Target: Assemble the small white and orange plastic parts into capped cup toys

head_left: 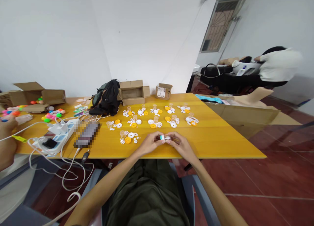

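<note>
Between both hands, just above the table's front part, is a small see-through piece with a white and teal end [162, 138]; its exact kind is too small to make out. My left hand [151, 142] pinches the teal end, and my right hand [179, 143] closes on the other end. Beyond my hands lie several small groups of parts: clear plastic cups [122, 134], orange discs [128, 140], white discs [131, 135] and small white pieces with dark spots. The nearest group is left of my left hand.
At left are a power strip [71, 129] with tangled white cables, a pixelated phone-like device [87, 134], and a co-worker's hand [9, 122] by coloured balls [52, 115]. A black bag [108, 98] and cardboard boxes [132, 93] stand behind. Another person [279, 65] is bent over at right.
</note>
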A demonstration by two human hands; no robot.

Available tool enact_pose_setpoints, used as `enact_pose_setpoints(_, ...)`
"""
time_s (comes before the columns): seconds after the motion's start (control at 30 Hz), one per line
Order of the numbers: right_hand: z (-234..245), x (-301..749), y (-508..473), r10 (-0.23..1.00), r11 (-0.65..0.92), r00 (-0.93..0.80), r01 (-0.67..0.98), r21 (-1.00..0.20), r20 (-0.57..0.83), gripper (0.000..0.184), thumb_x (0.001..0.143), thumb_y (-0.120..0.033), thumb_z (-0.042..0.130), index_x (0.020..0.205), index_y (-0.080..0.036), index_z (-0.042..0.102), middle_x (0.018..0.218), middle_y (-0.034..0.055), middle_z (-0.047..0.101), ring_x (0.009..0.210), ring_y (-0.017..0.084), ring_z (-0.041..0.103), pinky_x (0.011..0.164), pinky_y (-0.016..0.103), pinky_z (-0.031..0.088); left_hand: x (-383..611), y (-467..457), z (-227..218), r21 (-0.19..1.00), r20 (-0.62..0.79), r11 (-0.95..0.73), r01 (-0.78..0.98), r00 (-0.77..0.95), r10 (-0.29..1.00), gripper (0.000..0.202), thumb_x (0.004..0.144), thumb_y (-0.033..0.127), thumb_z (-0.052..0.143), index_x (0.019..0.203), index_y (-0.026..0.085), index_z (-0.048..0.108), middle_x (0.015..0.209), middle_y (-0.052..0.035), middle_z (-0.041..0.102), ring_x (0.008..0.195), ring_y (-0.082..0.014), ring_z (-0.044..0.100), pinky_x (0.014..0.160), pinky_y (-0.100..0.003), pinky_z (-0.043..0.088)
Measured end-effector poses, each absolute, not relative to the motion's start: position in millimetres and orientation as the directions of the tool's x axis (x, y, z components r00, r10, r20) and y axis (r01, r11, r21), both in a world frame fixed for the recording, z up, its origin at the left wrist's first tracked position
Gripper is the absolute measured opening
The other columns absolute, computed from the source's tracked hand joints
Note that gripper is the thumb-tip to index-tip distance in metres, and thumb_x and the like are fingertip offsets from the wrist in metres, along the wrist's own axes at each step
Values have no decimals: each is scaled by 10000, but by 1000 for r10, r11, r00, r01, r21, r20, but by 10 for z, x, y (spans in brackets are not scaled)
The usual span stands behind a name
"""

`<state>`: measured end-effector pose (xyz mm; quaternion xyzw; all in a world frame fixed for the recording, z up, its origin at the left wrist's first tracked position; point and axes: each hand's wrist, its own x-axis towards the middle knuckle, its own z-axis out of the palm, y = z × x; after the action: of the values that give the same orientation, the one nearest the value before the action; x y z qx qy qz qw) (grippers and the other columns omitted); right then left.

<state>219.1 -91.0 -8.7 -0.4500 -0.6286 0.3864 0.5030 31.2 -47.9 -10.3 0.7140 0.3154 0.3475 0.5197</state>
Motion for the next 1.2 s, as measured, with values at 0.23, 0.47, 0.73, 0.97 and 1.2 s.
enact_pose_setpoints(0.23, -156, 2192, -870, 973, 232, -50, 164, -959, 226, 464, 763, -657, 707, 948, -234, 662, 880, 58, 743, 795, 232, 702, 708, 360, 597, 318, -477, -143, 970, 164, -234, 62, 544, 823, 364, 803, 445, 778, 1030, 177, 680, 991, -57, 718, 907, -210, 654, 866, -328, 508)
enact_pose_setpoints(0.47, -81, 2196, -911, 968, 241, -113, 167, -956, 224, 406, 791, -601, 698, 964, -234, 688, 928, 57, 748, 796, 224, 694, 709, 348, 583, 325, -493, -138, 975, 162, -217, 42, 535, 829, 348, 786, 399, 801, 1020, 181, 666, 1014, -64, 710, 918, -205, 656, 894, -339, 512)
enact_pose_setpoints(0.73, -126, 2162, -882, 975, 217, -74, 172, -961, 207, 409, 774, -618, 711, 875, -225, 657, 834, 43, 728, 773, 219, 692, 740, 361, 582, 340, -511, -133, 983, 141, -182, 29, 518, 843, 347, 731, 333, 838, 967, 181, 635, 961, -40, 681, 869, -184, 639, 853, -330, 515)
enact_pose_setpoints(0.97, -63, 2168, -933, 946, 317, -124, 158, -935, 299, 348, 788, -539, 727, 975, -247, 696, 1004, 61, 732, 933, 240, 699, 838, 363, 578, 350, -517, -123, 990, 138, -137, -40, 518, 844, 397, 688, 345, 872, 933, 179, 607, 911, -23, 669, 838, -171, 637, 830, -317, 509)
enact_pose_setpoints(1.2, -180, 2141, -877, 967, 255, -46, 158, -954, 251, 380, 758, -585, 737, 880, -232, 668, 843, 43, 732, 790, 226, 690, 741, 349, 573, 354, -519, -124, 993, 121, -112, -49, 518, 847, 447, 643, 368, 895, 908, 182, 588, 875, -8, 650, 799, -160, 617, 776, -294, 490)
